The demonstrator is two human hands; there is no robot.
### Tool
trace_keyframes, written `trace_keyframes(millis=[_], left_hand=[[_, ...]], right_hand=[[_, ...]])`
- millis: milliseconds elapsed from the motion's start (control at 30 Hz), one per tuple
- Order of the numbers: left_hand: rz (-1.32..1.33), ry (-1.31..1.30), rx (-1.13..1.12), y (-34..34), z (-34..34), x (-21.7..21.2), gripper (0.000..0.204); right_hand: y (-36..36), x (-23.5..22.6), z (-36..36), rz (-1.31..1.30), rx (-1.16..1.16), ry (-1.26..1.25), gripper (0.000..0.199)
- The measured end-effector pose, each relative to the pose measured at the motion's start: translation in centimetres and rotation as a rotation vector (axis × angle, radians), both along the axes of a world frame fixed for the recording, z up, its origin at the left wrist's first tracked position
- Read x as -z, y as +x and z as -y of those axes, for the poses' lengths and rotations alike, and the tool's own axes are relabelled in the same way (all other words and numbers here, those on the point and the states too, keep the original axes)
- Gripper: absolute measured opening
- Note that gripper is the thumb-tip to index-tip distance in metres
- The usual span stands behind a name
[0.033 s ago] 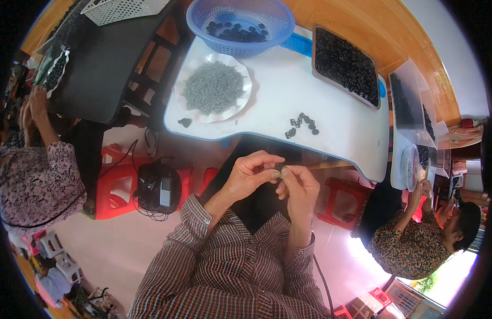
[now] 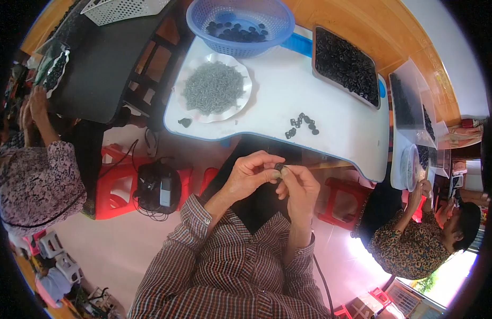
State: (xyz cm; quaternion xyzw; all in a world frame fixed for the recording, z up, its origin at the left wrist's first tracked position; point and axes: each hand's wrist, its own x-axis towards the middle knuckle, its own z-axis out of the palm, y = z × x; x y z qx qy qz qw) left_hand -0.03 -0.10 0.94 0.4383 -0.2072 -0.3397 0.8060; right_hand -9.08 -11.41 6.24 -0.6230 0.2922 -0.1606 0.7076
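Note:
Between my fingertips is a small black part [image 2: 279, 166], pinched from both sides in front of the table's near edge. My left hand [image 2: 252, 173] has thumb and forefinger closed on it; my right hand [image 2: 298, 186] grips its other side. The fingers cover most of it, so its exact kind is hidden. On the white table [image 2: 278, 101] lies a loose group of similar small black pieces [image 2: 302, 124]. A white scalloped plate [image 2: 247, 91] heaped with small grey, rod-like pieces [image 2: 213, 87] stands to the left.
At the back, a blue perforated basket [image 2: 240, 50] holds dark round pieces. A tray [image 2: 346, 86] full of black parts sits back right. A dark scrap [image 2: 185, 123] lies at the left corner. Co-workers sit left [image 2: 41, 186] and right [image 2: 410, 239]. A red stool [image 2: 344, 202] is beside me.

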Motion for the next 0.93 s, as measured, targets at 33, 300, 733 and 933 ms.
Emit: trace_keyframes(millis=[33,300,733,933], left_hand=[[-0.018,-0.011,0.004,-0.04,0.03,0.09,0.028],[-0.078,0.009,0.0,-0.16,0.13,0.18,0.028],[-0.114,0.02,0.002,-0.09,0.11,0.14,0.026],[-0.055,-0.014,-0.006,0.23,-0.1,0.49,0.027]], right_hand=[[0.02,0.05,-0.05,0.012,0.026,0.023,0.008],[0.09,0.02,-0.25,0.021,0.033,0.007,0.008],[0.2,0.22,-0.59,0.069,0.039,0.003,0.008],[0.42,-0.14,-0.52,0.046,-0.002,-0.029,0.008]])
